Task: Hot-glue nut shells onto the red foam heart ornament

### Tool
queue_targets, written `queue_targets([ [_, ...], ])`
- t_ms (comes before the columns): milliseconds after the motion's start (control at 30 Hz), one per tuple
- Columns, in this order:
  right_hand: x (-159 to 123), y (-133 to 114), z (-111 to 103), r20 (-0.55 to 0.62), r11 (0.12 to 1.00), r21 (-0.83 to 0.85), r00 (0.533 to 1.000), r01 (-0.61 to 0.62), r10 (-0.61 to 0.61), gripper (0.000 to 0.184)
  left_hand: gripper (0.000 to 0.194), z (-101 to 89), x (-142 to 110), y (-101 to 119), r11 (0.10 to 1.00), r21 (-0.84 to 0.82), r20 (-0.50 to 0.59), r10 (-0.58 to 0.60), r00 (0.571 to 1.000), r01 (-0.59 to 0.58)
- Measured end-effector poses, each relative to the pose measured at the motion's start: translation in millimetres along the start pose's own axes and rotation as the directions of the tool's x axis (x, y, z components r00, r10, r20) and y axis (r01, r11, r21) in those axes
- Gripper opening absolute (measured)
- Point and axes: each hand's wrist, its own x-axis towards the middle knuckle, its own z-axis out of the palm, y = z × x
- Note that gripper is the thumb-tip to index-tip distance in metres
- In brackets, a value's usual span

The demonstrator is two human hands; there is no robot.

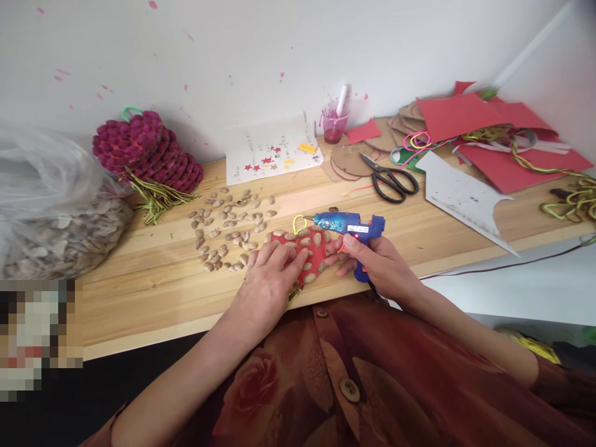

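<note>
Under my left hand (274, 273) lies a red card (318, 256) with several peanut shells set across it, near the table's front edge. My left fingers are bent over the card and hold it; part of it is hidden beneath them. A blue hot glue gun (338, 221) is in my right hand (386, 261), fingers wrapped round its handle and trigger. Its nozzle points left, above the card's far edge. Beside the nozzle is a yellow cord loop (299, 224). Loose peanut shells (230, 216) are scattered on the table left of the card.
A bag of shells (60, 230) stands at the left, beside a purple shell-covered ornament (149, 149) with a tassel. Behind are a marked paper sheet (261, 164) and a stained cup (334, 121). Black-handled scissors (393, 183), red card sheets (470, 118) and white board (460, 195) lie right.
</note>
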Motion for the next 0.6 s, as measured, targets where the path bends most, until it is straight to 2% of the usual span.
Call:
queue_targets([
  [333,2,0,0,-0.001,1.0,-0.005,1.0,0.0,0.0,0.043,0.042,-4.7,4,8,0.993,0.105,0.089,0.041,0.995,-0.05],
  [600,1,0,1,-0.005,1.0,-0.024,1.0,-0.011,0.011,0.044,0.027,-12.9,19,18,0.978,0.201,0.175,0.027,0.984,-0.063],
])
